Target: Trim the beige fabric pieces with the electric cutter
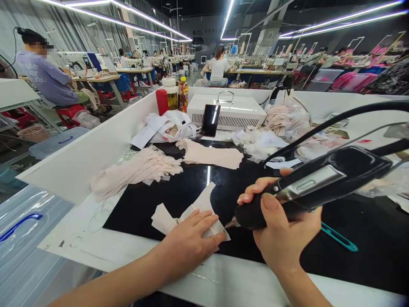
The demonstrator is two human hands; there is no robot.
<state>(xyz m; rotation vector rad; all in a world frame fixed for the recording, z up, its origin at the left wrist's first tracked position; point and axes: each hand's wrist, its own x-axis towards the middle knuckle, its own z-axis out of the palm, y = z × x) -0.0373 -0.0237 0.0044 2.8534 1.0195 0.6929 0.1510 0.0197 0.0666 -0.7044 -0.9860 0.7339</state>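
Observation:
My left hand lies with its fingers stretched out over a pale beige fabric piece, pressing it against the black work surface. Part of the fabric is hidden under the palm. In my right hand is a black corded handheld tool with a silver lever, my fingers wrapped round its body. Its narrow metal tip points left, close to the fabric's right edge; whether they touch I cannot tell. Below the tool, a teal slotted strip rests on the surface.
Stacked beige fabric pieces lie at the left, another stack farther back. A phone leans before a white vented box. Bagged fabric sits back right. The tool's black cable arches across the right. White side walls border the table.

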